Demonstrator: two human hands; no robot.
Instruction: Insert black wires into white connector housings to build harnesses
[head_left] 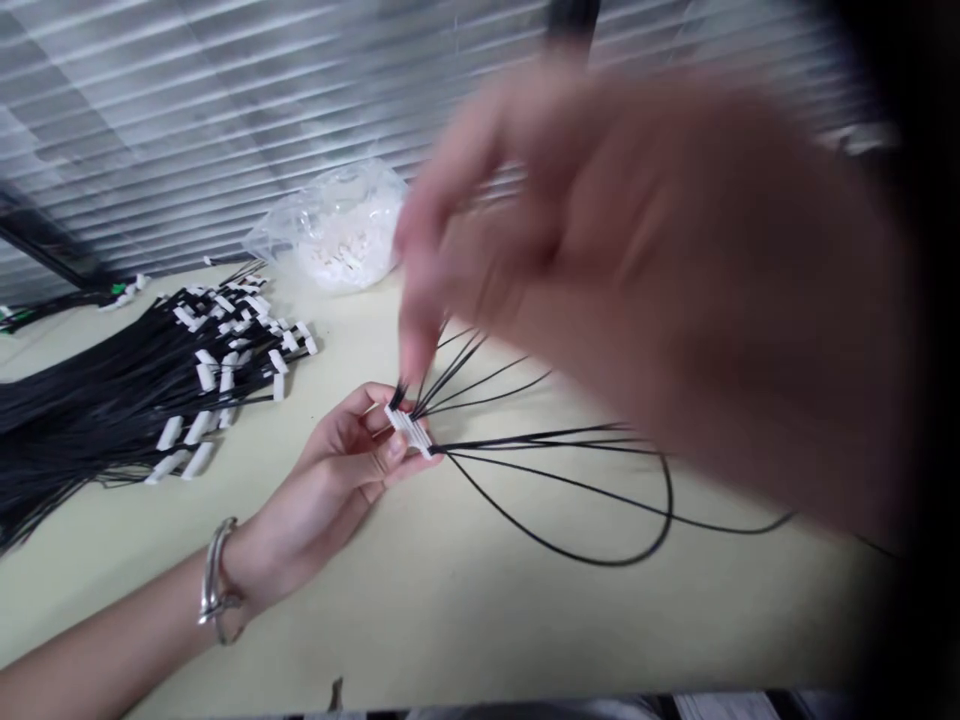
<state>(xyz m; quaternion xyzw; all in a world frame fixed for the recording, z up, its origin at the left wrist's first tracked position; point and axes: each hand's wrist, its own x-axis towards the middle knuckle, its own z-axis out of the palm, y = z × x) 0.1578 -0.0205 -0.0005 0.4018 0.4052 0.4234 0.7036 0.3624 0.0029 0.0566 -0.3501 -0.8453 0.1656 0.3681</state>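
My left hand point(345, 465) pinches a white ribbed connector point(409, 430) between thumb and fingers, above the table. Several thin black wires point(540, 438) run out of the connector to the right, some looping over the table. My right hand point(540, 240), large and blurred by motion, is raised close to the camera. Its fingertips come down by the connector's upper left end and are closed around a short black wire there. The palm hides part of the wires behind it.
On the left of the pale table point(465, 620) lies a thick bundle of black wires point(82, 400) with white connectors point(225, 370). A clear plastic bag point(345, 235) of small white parts sits at the back, before the blinds point(225, 110).
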